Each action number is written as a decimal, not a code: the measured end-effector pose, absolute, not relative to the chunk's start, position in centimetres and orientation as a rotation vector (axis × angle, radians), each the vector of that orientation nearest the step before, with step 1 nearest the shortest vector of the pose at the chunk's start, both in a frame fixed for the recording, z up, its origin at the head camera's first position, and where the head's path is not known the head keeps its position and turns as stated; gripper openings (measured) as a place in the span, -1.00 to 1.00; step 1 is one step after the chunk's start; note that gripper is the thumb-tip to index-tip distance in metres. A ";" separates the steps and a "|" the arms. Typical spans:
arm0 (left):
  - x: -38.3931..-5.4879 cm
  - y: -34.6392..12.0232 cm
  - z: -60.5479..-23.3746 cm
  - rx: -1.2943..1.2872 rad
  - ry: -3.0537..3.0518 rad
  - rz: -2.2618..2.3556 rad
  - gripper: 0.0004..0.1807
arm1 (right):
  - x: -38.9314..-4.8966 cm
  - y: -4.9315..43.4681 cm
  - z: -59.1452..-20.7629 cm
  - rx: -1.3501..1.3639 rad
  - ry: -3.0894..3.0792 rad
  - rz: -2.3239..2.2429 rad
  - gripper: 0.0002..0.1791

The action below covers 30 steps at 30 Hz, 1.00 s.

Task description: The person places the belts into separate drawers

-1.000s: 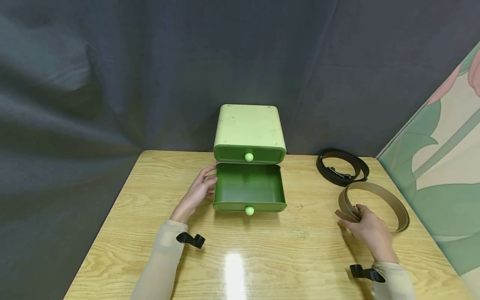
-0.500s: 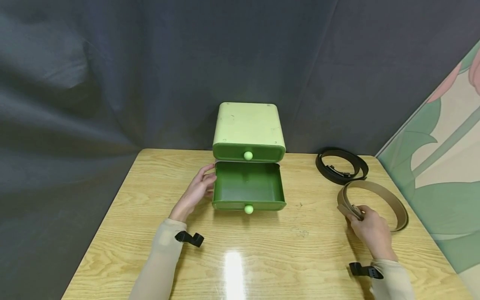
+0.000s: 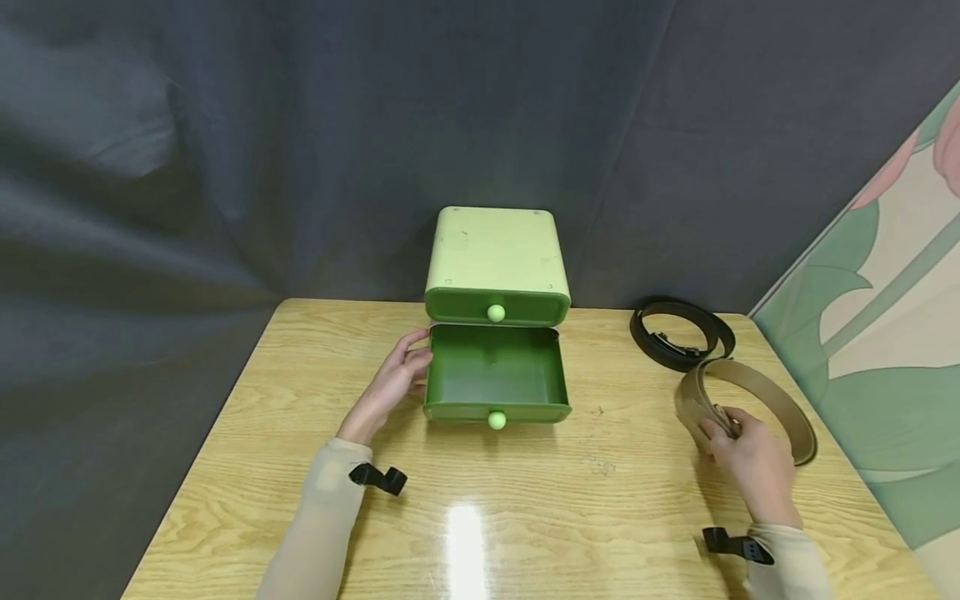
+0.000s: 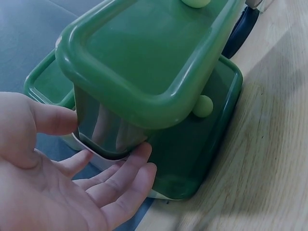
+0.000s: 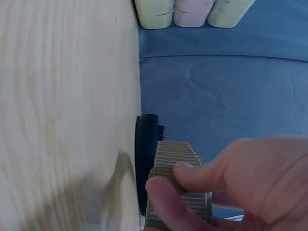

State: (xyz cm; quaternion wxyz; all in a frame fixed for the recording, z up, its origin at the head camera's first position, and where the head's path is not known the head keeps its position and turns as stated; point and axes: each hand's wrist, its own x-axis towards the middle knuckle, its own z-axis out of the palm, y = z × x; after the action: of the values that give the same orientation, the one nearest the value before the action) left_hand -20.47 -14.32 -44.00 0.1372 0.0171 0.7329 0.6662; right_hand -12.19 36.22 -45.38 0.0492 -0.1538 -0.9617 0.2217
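While the left hand (image 3: 385, 392), fingers loosely spread, touches the lower drawer (image 3: 536, 412), already pulled out, the right hand (image 3: 753, 467) pinches the tan belt (image 3: 776, 402) at the right of the table (image 3: 585, 517); opening looks done, but both belts sit outside (the black belt (image 3: 663, 356) coiled behind, unheld).

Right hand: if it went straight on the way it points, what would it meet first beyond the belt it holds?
Probably the black belt, looped just beyond the tan belt that the right hand pinches. Its height is unclear, so it might pass over.
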 end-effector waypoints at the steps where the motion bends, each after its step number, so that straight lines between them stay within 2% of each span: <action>1: -20.5 -14.3 -44.0 0.052 2.119 1.928 -0.34 | -12.2 36.2 -45.2 -0.486 -2.929 0.668 -0.36; 6: -20.5 -14.4 -44.1 0.057 2.105 1.933 -0.33 | -12.1 36.1 -44.3 -0.563 -2.892 0.637 -0.35; 12: -20.5 -14.5 -44.1 0.069 2.104 1.933 -0.33 | -11.8 35.7 -43.8 -0.557 -2.775 0.631 -0.46; 19: -20.5 -14.6 -44.0 0.070 2.108 1.929 -0.33 | -11.4 35.5 -43.6 -0.622 -2.659 0.702 -0.41; 30: -20.4 -14.4 -44.1 0.061 2.118 1.927 -0.33 | -11.3 35.0 -43.4 -0.580 -2.597 0.708 -0.46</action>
State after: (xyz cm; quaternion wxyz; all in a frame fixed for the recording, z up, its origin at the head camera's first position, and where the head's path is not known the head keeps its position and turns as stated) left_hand -20.45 -14.37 -44.06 0.1383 0.0212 0.7325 0.6662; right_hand -11.28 35.01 -43.37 0.1930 -0.2067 -0.9254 0.2523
